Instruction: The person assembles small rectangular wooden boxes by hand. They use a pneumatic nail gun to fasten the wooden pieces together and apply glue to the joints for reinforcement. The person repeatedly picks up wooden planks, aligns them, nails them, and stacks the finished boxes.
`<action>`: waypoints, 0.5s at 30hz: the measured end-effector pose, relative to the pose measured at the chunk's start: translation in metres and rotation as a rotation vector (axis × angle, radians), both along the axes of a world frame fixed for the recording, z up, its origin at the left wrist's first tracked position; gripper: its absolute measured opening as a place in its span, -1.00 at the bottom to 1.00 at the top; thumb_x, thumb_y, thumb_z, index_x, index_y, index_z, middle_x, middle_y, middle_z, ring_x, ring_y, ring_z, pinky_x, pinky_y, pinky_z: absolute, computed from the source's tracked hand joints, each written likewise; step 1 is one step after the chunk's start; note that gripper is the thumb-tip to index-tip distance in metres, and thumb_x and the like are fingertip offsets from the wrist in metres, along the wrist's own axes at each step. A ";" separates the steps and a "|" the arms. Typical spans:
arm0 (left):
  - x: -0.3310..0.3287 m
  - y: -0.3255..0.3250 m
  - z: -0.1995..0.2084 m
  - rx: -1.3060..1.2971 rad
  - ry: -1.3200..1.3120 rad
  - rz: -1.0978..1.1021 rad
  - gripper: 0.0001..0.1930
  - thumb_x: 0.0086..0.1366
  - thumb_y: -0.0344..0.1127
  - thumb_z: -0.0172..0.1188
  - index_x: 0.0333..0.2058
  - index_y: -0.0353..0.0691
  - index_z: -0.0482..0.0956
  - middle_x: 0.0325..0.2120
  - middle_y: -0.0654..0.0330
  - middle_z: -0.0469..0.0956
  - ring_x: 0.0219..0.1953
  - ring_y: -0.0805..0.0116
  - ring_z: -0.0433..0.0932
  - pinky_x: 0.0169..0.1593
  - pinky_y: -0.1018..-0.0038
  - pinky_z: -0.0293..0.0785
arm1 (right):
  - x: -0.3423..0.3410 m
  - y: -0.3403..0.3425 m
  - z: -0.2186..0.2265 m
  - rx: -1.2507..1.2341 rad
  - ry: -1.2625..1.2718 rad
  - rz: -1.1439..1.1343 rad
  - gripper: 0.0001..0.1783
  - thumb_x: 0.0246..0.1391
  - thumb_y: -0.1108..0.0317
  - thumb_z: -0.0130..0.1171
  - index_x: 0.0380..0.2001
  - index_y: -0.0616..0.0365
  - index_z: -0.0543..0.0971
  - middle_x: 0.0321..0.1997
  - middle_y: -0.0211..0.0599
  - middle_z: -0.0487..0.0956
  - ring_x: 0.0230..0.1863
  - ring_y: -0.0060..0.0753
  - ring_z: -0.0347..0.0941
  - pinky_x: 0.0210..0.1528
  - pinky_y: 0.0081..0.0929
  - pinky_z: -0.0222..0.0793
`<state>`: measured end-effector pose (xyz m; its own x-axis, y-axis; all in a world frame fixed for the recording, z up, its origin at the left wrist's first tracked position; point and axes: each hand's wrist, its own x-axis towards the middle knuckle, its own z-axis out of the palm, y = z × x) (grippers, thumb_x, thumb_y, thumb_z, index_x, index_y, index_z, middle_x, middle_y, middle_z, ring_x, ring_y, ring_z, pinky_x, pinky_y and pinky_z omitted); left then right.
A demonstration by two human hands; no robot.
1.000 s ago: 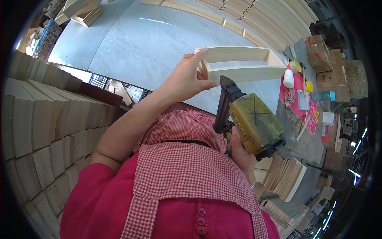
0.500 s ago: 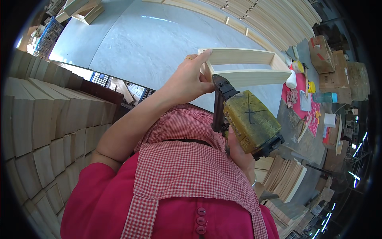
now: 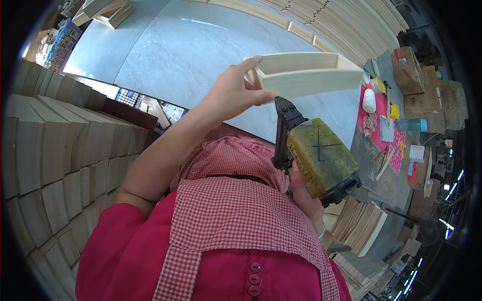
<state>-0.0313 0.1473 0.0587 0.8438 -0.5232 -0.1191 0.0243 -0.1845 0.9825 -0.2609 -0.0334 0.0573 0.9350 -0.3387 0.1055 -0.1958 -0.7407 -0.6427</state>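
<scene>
My left hand (image 3: pixel 236 90) is closed round the left end of a long, narrow wooden frame (image 3: pixel 311 82). Its thumb and fingers pinch the short end piece, and the frame is held above the table, slightly blurred. In my right hand (image 3: pixel 304 193) is a worn yellow-and-black nail gun (image 3: pixel 322 153) with a dark cross drawn on its top. Most of those fingers are hidden beneath the tool's body. The gun's dark nose points up and left, just below the frame's near left corner, with a small gap between them.
A grey marble-look table (image 3: pixel 170 55) spreads ahead. Long wooden strips (image 3: pixel 351 25) lie at the far right. Stacked wood blocks (image 3: pixel 45 145) fill the left. Cardboard boxes (image 3: pixel 422 98), a white bottle (image 3: pixel 369 101) and a teal jar (image 3: pixel 410 125) stand on the right.
The frame has tilted and lifted slightly away in my left hand, parting from the nail gun's nose. The nail gun has shifted a little right and down.
</scene>
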 end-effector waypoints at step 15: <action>0.000 0.005 -0.003 -0.120 0.017 0.084 -0.06 0.19 -0.02 0.49 0.32 -0.56 0.26 -0.03 -0.28 0.51 -0.14 0.20 0.63 -0.04 0.22 0.61 | 0.011 0.009 0.002 0.165 0.018 -0.061 -0.57 0.01 0.14 0.45 -0.12 0.19 0.68 -0.13 -0.17 0.70 -0.12 -0.17 0.68 -0.07 -0.30 0.57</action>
